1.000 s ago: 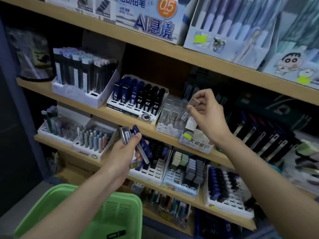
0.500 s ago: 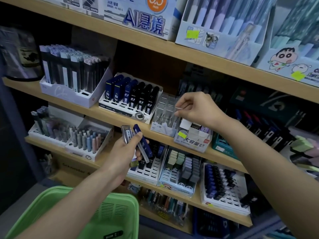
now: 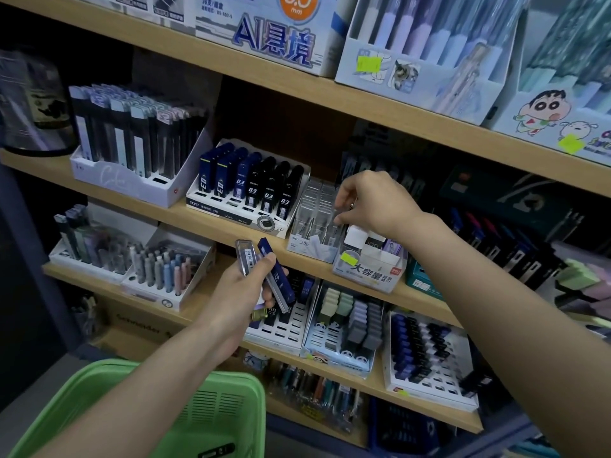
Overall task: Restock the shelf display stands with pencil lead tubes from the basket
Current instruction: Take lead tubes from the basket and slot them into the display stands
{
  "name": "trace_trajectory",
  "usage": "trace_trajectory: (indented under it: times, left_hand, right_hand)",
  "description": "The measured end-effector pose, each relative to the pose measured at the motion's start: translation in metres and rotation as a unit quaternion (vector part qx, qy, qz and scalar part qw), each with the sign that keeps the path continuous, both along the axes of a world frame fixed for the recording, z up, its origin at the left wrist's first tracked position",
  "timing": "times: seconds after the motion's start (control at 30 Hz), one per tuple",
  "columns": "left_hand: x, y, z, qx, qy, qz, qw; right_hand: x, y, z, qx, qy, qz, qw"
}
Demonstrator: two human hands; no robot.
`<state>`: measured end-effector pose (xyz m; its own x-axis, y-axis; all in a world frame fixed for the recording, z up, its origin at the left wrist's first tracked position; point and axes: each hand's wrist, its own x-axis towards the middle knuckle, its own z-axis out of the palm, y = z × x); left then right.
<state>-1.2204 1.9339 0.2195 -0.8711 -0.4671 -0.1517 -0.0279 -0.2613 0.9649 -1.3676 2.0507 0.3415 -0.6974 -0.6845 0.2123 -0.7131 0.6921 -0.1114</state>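
1. Now, left hand: the grip is curled round a bunch of lead tubes. A clear tube and a navy tube fan upward; there are more beneath, count unclear.
2. Right hand is at the clear stand, fingers curled down over its right rear slots. Cannot tell if this grip has a tube in it.
3. Clear stand sits on the middle shelf; a few thin tubes show in its front slots.
4. White stand, just left of it, holds navy and black tubes upright in the back rows. Its front slots are open.
5. White box with a yellow sticker touches the clear stand's right side, under the right wrist.
6. Green basket is at bottom left, below the left forearm, with its contents mostly hidden.
7. Upper shelf board overhangs the right hand with a gap between. Left hand is out in front of the shelf edge, apart from the stands.
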Motion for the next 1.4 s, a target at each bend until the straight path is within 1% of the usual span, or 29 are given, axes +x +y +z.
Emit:
trace_trajectory:
  times: [0.17, 0.37, 0.4, 0.47, 0.5, 0.53, 0.57, 0.6, 0.63, 0.73, 0.8, 0.9, 1.1, 1.23, 1.3, 1.4]
  left_hand:
    - [0.001, 0.001, 0.0, 0.005, 0.0, -0.003, 1.0]
    - [0.002, 0.002, 0.001, 0.021, 0.008, -0.014, 1.0]
    - [0.002, 0.003, 0.002, 0.024, 0.011, -0.017, 1.0]
    - [0.001, 0.004, 0.004, 0.031, 0.024, -0.022, 0.999]
    - [0.001, 0.004, 0.006, 0.034, 0.032, -0.025, 0.999]
    - [0.001, 0.005, 0.007, 0.035, 0.04, -0.028, 0.998]
    - [0.002, 0.005, 0.008, 0.035, 0.047, -0.033, 0.998]
    - [0.002, 0.005, 0.009, 0.034, 0.051, -0.04, 0.997]
    - [0.002, 0.005, 0.011, 0.035, 0.055, -0.045, 0.997]
    - [0.002, 0.009, 0.018, 0.069, 0.064, -0.038, 0.995]
    - [0.002, 0.011, 0.021, 0.09, 0.069, -0.031, 0.993]
    - [0.004, 0.011, 0.02, 0.092, 0.067, -0.024, 0.993]
    - [0.01, 0.011, 0.019, 0.07, 0.038, -0.005, 0.997]
    - [0.016, 0.008, 0.021, 0.06, 0.055, 0.011, 0.997]
    - [0.018, 0.004, 0.022, 0.062, 0.059, 0.031, 0.996]
    - [0.025, -0.006, 0.021, 0.068, 0.057, 0.06, 0.994]
  right_hand:
    - [0.0, -0.001, 0.0, 0.001, -0.011, -0.003, 1.0]
    - [0.004, 0.001, 0.0, 0.009, 0.005, -0.008, 1.0]
    - [0.006, 0.002, -0.001, 0.017, 0.023, -0.016, 0.999]
    - [0.012, 0.004, -0.004, 0.008, 0.091, -0.019, 0.996]
    - [0.017, 0.005, -0.006, -0.022, 0.121, -0.009, 0.992]
    - [0.025, 0.005, -0.007, -0.071, 0.131, 0.009, 0.989]
    - [0.035, 0.005, -0.008, -0.121, 0.11, 0.031, 0.986]
    - [0.045, 0.005, -0.009, -0.154, 0.061, 0.053, 0.985]
    - [0.054, 0.004, -0.011, -0.163, -0.003, 0.075, 0.984]
    - [0.074, 0.005, -0.02, -0.093, -0.174, 0.116, 0.973]
    - [0.081, 0.007, -0.026, -0.071, -0.237, 0.132, 0.96]
    - [0.084, 0.006, -0.03, -0.09, -0.242, 0.13, 0.957]
    - [0.079, 0.008, -0.032, -0.128, -0.274, 0.081, 0.95]
    - [0.077, 0.006, -0.033, -0.166, -0.294, 0.063, 0.939]
    - [0.077, 0.003, -0.033, -0.169, -0.295, 0.063, 0.938]
    - [0.08, -0.003, -0.034, -0.147, -0.28, 0.083, 0.945]
